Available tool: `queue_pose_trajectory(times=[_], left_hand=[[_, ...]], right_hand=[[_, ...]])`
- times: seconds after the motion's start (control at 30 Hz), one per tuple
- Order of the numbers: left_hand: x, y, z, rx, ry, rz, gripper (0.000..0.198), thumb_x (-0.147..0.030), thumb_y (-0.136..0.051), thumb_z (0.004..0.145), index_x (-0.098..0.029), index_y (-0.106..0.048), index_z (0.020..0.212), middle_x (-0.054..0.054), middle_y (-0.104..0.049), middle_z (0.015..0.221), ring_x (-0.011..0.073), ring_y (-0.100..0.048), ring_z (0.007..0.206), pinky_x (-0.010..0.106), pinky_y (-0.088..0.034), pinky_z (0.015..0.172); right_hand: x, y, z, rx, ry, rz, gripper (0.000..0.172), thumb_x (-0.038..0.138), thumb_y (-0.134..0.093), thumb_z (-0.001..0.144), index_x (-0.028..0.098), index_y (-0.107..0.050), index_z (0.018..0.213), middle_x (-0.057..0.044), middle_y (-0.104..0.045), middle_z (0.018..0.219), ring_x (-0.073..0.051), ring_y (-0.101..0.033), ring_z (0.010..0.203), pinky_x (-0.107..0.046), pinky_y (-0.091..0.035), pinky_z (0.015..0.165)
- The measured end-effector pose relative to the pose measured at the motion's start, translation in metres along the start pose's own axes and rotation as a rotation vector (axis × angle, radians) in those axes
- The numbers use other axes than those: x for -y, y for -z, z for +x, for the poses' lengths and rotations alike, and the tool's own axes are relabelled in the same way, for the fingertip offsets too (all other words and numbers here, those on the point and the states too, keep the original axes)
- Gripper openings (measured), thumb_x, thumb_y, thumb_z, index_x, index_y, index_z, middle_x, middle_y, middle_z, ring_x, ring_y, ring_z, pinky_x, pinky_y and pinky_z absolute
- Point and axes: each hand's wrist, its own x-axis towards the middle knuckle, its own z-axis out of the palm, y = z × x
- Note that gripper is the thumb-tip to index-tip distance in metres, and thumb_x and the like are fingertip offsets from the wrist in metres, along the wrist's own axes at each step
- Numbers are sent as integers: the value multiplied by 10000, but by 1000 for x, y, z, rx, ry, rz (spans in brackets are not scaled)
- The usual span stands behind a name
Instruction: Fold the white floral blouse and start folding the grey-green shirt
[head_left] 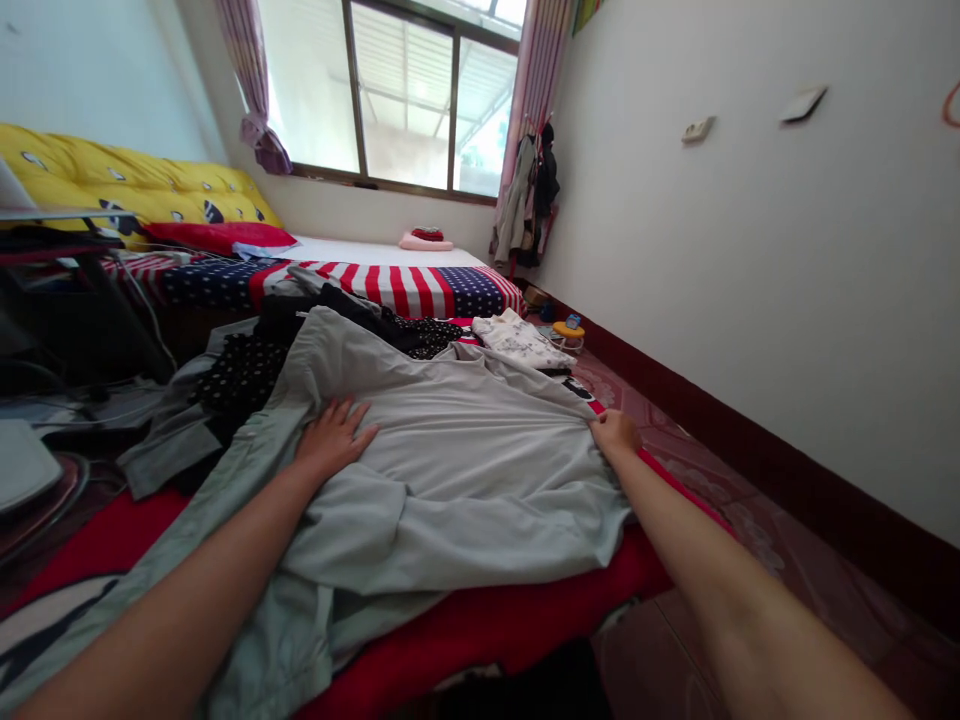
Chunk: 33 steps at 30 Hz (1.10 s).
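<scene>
Floppy grey top (465, 440) laid out over the red cloth (525, 620)
Looks light, soft, kinda slidey, hardly fragile. Left hand (335, 435) lies flat on it, fingers apart; right hand (618, 434) has its edge pinched. I'd grab edges or seams, the middle would just bunch.

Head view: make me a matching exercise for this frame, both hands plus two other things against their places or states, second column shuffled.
Column one:
1. left hand
2. right hand
3. floral garment
4. red pillow

Column two:
A. folded, beyond the right hand
B. closed on the edge of the grey garment
C. on the bed
D. spread on top of the grey garment

Pairs: 1-D, 2-B, 3-A, 4-C
</scene>
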Motion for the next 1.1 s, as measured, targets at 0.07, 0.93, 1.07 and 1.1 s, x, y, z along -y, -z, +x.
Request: queue_pose_trajectory(times=[0.07, 0.93, 1.07, 1.1], left_hand=[[-2, 0, -1, -2, 6, 23, 638, -540, -291, 915, -231, -329, 1472, 105, -272, 1555, 337, -209, 1429, 512, -288, 1083], [-38, 55, 33, -103, -304, 19, 494, -352, -455, 916, -242, -446, 1397, 83, -409, 1486, 235, -326, 1391, 393, -221, 1151], [-44, 45, 64, -46, -421, 24, 525, -445, -403, 940, -278, -386, 1437, 70, -320, 1541, 235, -240, 1433, 436, -182, 1158], [-45, 42, 72, -32, -421, 24, 534, -474, -388, 940, -282, -384, 1438, 65, -309, 1546, 237, -228, 1437, 437, -183, 1156]], right_hand=[[13, 3, -8, -84, 53, 4, 324, 211, -517, 812, 169, -656, 1101, -169, -634, 1149, -315, -579, 1088, -410, -449, 862], [58, -33, -129, 219, 1034, -59, 545, 520, -353, 949, 308, -359, 1450, -42, -249, 1551, -245, -232, 1429, -530, -238, 1120], [56, -34, -128, 201, 1055, -36, 551, 524, -347, 951, 310, -342, 1459, -48, -231, 1556, -258, -234, 1428, -539, -242, 1115], [56, -33, -129, 211, 1058, -34, 559, 534, -342, 950, 310, -334, 1462, -50, -222, 1558, -262, -230, 1429, -542, -243, 1114]])
